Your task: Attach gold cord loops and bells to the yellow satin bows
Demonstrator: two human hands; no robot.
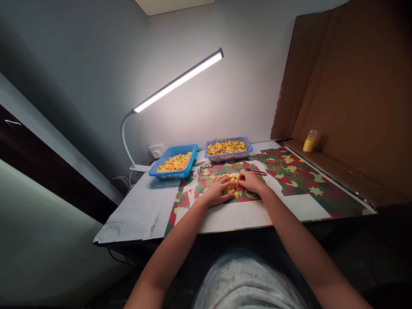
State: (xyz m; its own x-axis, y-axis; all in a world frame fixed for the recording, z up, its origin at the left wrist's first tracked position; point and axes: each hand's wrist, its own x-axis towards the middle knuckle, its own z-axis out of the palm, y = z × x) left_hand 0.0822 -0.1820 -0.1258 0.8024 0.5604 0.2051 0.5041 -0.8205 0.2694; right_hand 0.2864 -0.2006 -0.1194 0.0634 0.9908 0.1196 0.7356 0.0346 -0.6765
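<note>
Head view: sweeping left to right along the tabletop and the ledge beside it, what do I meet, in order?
Lamp base → blue basket of yellow pieces → left hand → right hand → loose yellow bits → small bottle with yellow contents.

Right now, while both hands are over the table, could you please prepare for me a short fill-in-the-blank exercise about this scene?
1. Small yellow pieces lie ____ the left hand and the right hand.
2. The long lamp is switched ____.
3. The bright blue basket stands to the ____ of the purplish basket.

Missing words: between; on; left.
</note>
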